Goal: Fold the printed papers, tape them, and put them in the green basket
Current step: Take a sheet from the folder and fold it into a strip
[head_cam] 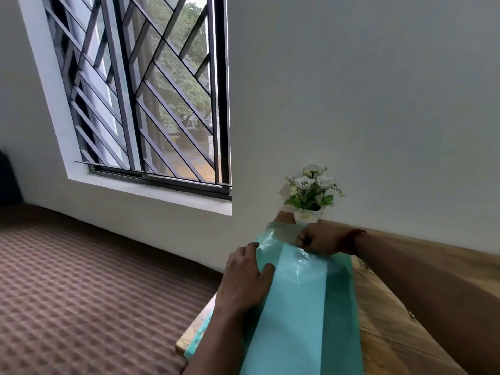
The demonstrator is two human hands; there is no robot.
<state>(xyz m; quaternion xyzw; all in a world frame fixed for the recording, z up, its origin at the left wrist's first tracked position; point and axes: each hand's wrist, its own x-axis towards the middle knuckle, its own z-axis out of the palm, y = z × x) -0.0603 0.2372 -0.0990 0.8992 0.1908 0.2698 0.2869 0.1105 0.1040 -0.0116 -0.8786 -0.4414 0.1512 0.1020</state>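
A long teal paper (303,307), folded lengthwise into a strip, lies on the wooden table (392,307). Shiny clear tape (300,262) runs along its far part. My left hand (246,277) presses flat on the paper's left edge, fingers spread and thumb on the sheet. My right hand (322,239) is curled at the paper's far end, and its fingers pinch the tape or the paper's end there; which one I cannot tell. The green basket is out of view.
A small white pot of white flowers (311,196) stands at the table's far corner against the white wall, just beyond my right hand. A barred window (151,104) is at the left. Brown patterned carpet (81,293) lies below the table's left edge.
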